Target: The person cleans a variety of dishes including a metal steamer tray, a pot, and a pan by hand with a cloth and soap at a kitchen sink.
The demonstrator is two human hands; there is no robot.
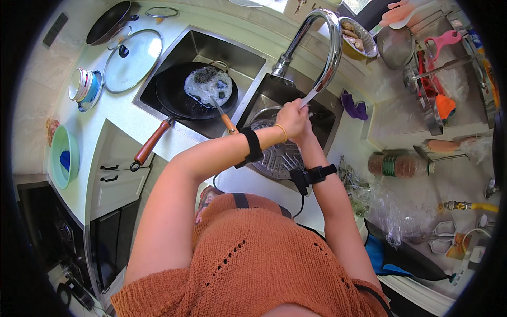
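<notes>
My left hand (291,118), with a yellow band at its wrist, lies against my right hand (306,128) under the chrome faucet (332,51). Water runs from the spout onto the hands. My left hand hides most of the right one, and no object shows between them. Below them, a perforated round metal rack (279,160) sits in the right sink basin (326,111). In the left basin (245,67), a black wok (168,93) holds a foam-covered round thing with a dark scouring pad (206,74) on top. A wooden-handled utensil (229,123) leans in the wok.
The wok's wooden handle (152,142) juts over the counter's front edge. Glass lids (134,65), stacked bowls (81,85) and a green basin (63,158) stand at left. A purple cloth (353,106), a bowl of food (356,37) and a bottle (398,164) are at right.
</notes>
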